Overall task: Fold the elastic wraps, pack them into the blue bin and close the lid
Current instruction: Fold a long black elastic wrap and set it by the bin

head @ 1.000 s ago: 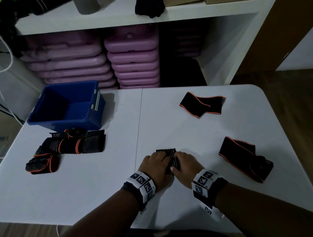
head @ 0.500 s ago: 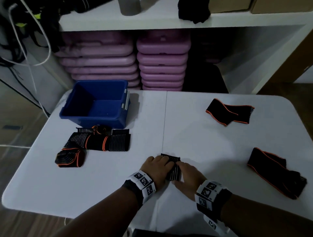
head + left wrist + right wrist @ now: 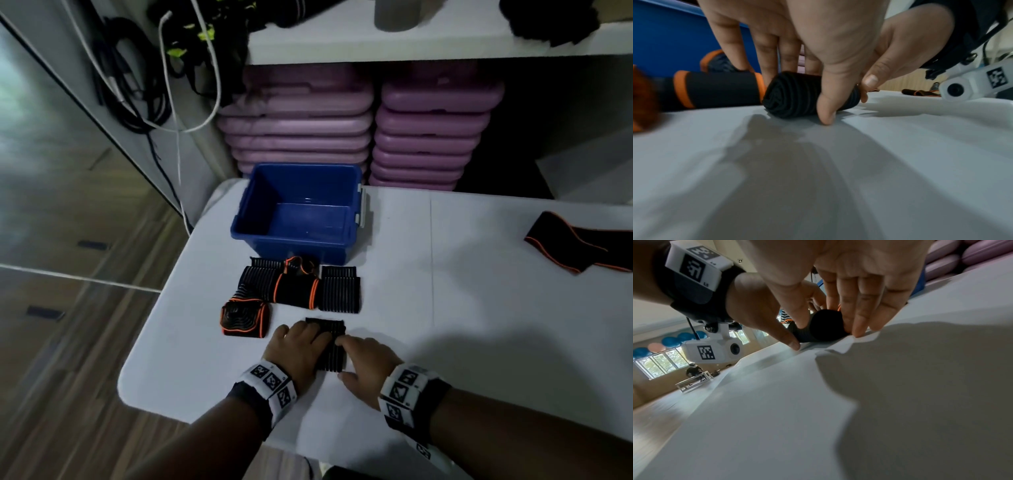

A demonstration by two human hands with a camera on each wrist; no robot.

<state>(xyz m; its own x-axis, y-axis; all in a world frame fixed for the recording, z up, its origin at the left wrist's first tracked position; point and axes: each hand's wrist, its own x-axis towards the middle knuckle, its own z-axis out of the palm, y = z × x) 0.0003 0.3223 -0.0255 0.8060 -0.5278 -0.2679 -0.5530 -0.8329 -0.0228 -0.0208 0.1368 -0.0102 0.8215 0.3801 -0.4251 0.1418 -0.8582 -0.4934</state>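
A folded black ribbed wrap [image 3: 329, 346] lies on the white table [image 3: 479, 308], left of its centre seam. My left hand [image 3: 308, 339] grips its left side, thumb in front and fingers behind, as the left wrist view shows on the wrap [image 3: 795, 94]. My right hand [image 3: 356, 353] holds the right end of the wrap [image 3: 824, 324] between thumb and fingers. The open blue bin [image 3: 298, 236] stands behind, with nothing in it. Several folded wraps [image 3: 301, 287] lie in front of the bin, and a rolled one [image 3: 245, 318] sits to their left.
An unfolded black wrap with orange trim [image 3: 582, 245] lies at the right edge of view. Stacked purple cases [image 3: 342, 130] fill the shelf behind the table. Cables [image 3: 171, 85] hang at the left. The table's left edge is near the rolled wrap.
Both hands have moved the folded wrap left across the table seam, close to the pile in front of the bin. My head has turned left, so one loose wrap is out of view.
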